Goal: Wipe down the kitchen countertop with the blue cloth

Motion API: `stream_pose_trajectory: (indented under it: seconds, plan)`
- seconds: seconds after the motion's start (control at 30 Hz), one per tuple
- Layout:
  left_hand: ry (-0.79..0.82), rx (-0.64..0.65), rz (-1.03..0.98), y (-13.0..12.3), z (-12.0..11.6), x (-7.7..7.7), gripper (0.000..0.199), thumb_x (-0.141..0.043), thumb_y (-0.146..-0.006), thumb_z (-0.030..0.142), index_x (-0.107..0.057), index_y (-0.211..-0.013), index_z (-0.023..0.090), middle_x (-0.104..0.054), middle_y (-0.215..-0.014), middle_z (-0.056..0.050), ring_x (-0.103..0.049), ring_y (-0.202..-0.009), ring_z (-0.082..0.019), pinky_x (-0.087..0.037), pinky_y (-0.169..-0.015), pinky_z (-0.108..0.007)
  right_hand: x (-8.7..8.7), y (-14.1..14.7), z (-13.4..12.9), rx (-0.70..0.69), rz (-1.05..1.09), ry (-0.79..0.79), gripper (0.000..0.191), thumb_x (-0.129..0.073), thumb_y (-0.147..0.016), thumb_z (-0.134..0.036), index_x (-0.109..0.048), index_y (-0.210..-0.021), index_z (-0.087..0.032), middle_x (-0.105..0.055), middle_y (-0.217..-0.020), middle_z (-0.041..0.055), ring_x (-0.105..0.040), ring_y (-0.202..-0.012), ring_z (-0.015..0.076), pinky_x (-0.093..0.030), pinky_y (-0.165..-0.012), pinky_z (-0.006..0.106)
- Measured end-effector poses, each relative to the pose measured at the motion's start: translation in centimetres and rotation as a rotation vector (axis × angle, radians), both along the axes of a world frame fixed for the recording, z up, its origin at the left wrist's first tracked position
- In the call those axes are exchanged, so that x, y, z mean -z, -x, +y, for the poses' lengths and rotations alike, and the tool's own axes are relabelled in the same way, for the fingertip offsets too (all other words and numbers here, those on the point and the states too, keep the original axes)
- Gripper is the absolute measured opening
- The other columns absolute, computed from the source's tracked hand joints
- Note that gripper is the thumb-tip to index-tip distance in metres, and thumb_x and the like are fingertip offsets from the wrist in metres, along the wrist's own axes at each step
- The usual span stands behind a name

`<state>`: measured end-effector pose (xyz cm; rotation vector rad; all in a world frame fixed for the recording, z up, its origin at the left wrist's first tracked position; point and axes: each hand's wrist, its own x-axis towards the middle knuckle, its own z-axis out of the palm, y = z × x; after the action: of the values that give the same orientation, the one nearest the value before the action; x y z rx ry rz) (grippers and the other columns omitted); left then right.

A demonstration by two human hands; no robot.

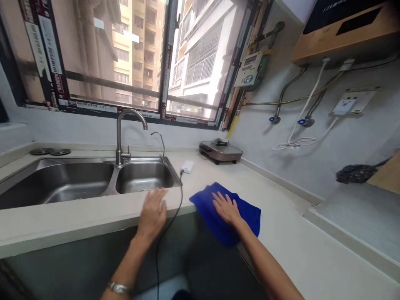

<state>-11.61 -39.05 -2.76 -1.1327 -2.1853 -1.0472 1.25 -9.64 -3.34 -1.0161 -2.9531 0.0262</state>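
Nearest the camera, a metal watch [118, 287] circles the left wrist. The left hand [153, 212] is open, its fingers loose and slightly blurred at the front edge of the table [281, 246], just beside the sink [143, 177]; whether it touches that edge, I cannot tell. The right hand [226, 208] lies flat and open on a blue cloth [240, 223], resting there without gripping. The bunched cloth sits on the table to the right of the sink, at the front edge, its long axis slanting from upper left to lower right. A black cord [168, 235] drops between both hands from a small white box [187, 166].
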Motion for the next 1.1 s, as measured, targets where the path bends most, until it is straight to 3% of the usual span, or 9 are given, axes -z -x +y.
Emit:
stream_pose_trajectory:
  seconds: [0.07,0.17,0.27,0.37,0.47,0.63,0.73,0.93,1.1]
  plan:
    - [-0.013,-0.2,0.018,2.5,-3.2,0.6,0.047,-0.03,-0.093,0.027,-0.059,-0.129,0.013,-0.06,-0.136,-0.012,-0.046,-0.136,-0.027,-0.029,-0.119,-0.054,0.3,-0.6,-1.1,-0.06,0.004,-0.036,0.057,-0.019,-0.1,-0.046,-0.018,-0.155,-0.033,-0.018,-0.164,-0.0021,-0.013,-0.15,0.0329,-0.018,-0.118,0.059]
    - [0.059,-0.403,0.05,5.7,-7.6,1.1,0.05,-0.03,-0.092,0.028,-0.062,-0.125,0.01,-0.059,-0.136,-0.013,-0.047,-0.135,-0.029,-0.027,-0.119,-0.052,1.2,-1.2,-2.7,-0.164,0.011,-0.141,0.06,-0.027,-0.097,-0.033,-0.016,-0.156,-0.028,-0.017,-0.164,0.0002,-0.018,-0.148,0.037,-0.022,-0.116,0.062]
    - [0.189,-0.536,0.046,8.1,-11.0,1.6,0.054,-0.027,-0.091,0.029,-0.062,-0.125,0.007,-0.061,-0.134,-0.015,-0.048,-0.134,-0.029,-0.022,-0.121,-0.048,1.8,-0.9,-4.2,-0.226,0.035,-0.222,0.066,-0.03,-0.092,-0.019,-0.018,-0.156,-0.025,-0.018,-0.164,0.0005,-0.019,-0.147,0.0386,-0.022,-0.115,0.064]
    - [0.364,-0.607,0.029,10.1,-13.0,2.1,0.057,-0.026,-0.091,0.033,-0.062,-0.126,0.006,-0.059,-0.135,-0.017,-0.046,-0.135,-0.032,-0.016,-0.123,-0.05,1.9,0.2,-5.2,-0.271,0.078,-0.249,0.066,-0.032,-0.09,-0.017,-0.023,-0.155,-0.023,-0.024,-0.162,0.0017,-0.02,-0.147,0.0384,-0.023,-0.113,0.064]
    - [0.516,-0.603,-0.065,11.4,-13.6,2.2,0.061,-0.03,-0.09,0.042,-0.057,-0.133,0.007,-0.048,-0.146,-0.018,-0.036,-0.142,-0.034,-0.016,-0.122,-0.053,2.1,1.7,-5.6,-0.308,0.127,-0.234,0.067,-0.036,-0.087,-0.017,-0.028,-0.153,-0.022,-0.028,-0.161,0.0037,-0.022,-0.146,0.0357,-0.023,-0.114,0.062]
    - [0.7,-0.487,-0.256,11.8,-12.8,1.4,0.067,-0.023,-0.092,0.043,-0.039,-0.148,0.01,-0.033,-0.157,-0.01,-0.022,-0.149,-0.026,-0.017,-0.123,-0.047,2.6,3.9,-6.3,-0.307,0.211,-0.206,0.074,-0.046,-0.08,-0.021,-0.03,-0.152,-0.016,-0.026,-0.161,0.0089,-0.018,-0.147,0.0368,-0.013,-0.117,0.063]
    - [0.753,-0.489,-0.285,11.7,-12.5,0.8,0.068,-0.019,-0.093,0.044,-0.035,-0.15,0.01,-0.03,-0.159,-0.009,-0.018,-0.15,-0.025,-0.015,-0.124,-0.046,1.8,5.0,-7.0,-0.33,0.203,-0.134,0.078,-0.05,-0.075,-0.022,-0.032,-0.151,-0.012,-0.027,-0.161,0.0117,-0.018,-0.147,0.0381,-0.011,-0.118,0.062]
    - [0.814,-0.492,-0.286,11.4,-12.6,0.1,0.07,-0.014,-0.093,0.044,-0.032,-0.151,0.009,-0.03,-0.159,-0.01,-0.019,-0.15,-0.027,-0.015,-0.123,-0.047,-1.2,5.4,-7.0,-0.441,0.114,0.076,0.073,-0.041,-0.085,-0.032,-0.027,-0.153,-0.011,-0.021,-0.162,0.0118,-0.013,-0.149,0.0381,-0.01,-0.119,0.061]
    - [0.825,-0.457,-0.309,11.5,-11.8,-1.1,0.069,-0.021,-0.091,0.045,-0.044,-0.144,0.007,-0.042,-0.152,-0.014,-0.03,-0.145,-0.031,-0.022,-0.12,-0.05,-1.8,4.5,-5.0,-0.486,0.093,0.114,0.066,-0.034,-0.089,-0.032,-0.029,-0.153,-0.017,-0.021,-0.163,0.0072,-0.013,-0.15,0.029,-0.01,-0.122,0.052]
